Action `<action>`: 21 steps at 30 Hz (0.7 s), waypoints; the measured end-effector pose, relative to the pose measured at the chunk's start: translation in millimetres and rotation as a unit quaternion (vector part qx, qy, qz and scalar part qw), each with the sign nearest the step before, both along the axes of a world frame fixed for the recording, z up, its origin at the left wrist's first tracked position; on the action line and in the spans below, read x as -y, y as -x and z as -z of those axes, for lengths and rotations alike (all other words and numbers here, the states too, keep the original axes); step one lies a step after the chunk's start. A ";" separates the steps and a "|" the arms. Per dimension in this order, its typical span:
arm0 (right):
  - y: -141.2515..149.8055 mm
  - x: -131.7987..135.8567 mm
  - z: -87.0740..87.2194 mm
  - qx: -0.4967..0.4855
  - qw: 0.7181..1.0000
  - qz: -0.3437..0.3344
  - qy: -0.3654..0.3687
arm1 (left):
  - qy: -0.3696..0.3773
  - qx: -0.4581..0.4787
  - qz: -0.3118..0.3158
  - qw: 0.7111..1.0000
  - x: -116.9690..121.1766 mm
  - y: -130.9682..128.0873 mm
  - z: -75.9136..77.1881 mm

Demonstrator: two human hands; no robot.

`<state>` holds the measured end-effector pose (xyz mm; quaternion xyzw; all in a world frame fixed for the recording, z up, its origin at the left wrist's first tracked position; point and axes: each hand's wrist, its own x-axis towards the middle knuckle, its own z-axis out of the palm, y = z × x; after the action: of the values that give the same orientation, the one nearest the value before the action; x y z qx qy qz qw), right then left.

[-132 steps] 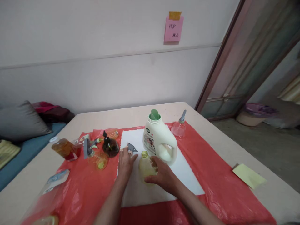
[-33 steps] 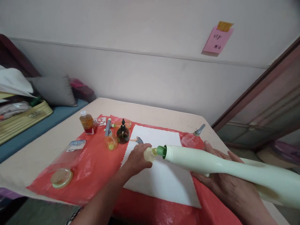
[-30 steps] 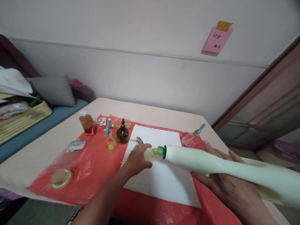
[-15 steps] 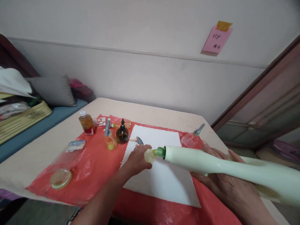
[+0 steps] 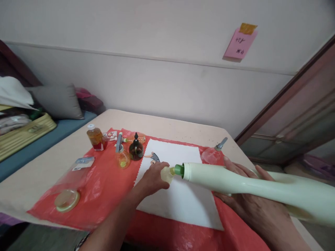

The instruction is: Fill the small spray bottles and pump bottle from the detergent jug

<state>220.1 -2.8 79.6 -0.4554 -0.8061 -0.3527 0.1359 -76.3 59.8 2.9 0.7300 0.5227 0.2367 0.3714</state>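
My left hand (image 5: 154, 177) is closed around a small clear bottle (image 5: 166, 175) with a yellowish threaded neck, held tilted over a white cloth (image 5: 183, 198). A green spout-like piece (image 5: 179, 170) sits between that neck and the mouth of a large pale green jug (image 5: 222, 177). The jug is tipped nearly level, and my right hand (image 5: 248, 198) grips it from behind and below. Whether liquid is passing, I cannot tell. A grey and pink spray head (image 5: 155, 157) lies on the cloth just beyond my left hand.
Red plastic sheeting (image 5: 110, 184) covers much of the table. On it stand an orange spray bottle (image 5: 123, 158), a dark pump bottle (image 5: 136, 150) and a clear spray bottle (image 5: 212, 155). An amber bottle (image 5: 95, 137) is at the left, above a round lid (image 5: 67, 200).
The view has shifted very slightly. Both hands, the small bottle and the jug keep the same hold and arrangement.
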 end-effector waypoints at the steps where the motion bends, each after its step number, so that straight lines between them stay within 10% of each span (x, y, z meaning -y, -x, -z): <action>1: 0.0 0.1 -0.4 0.001 1.000 -0.001 -0.003 | 0.001 0.002 0.000 1.000 0.0 0.0 0.2; 21: -0.3 0.8 -1.1 0.035 0.999 0.010 0.001 | 0.027 0.026 0.002 0.999 -0.7 0.2 -0.7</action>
<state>220.5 -3.7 80.7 -0.4512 -0.8059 -0.3690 0.1037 -76.4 60.6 3.5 0.7146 0.5174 0.2407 0.4046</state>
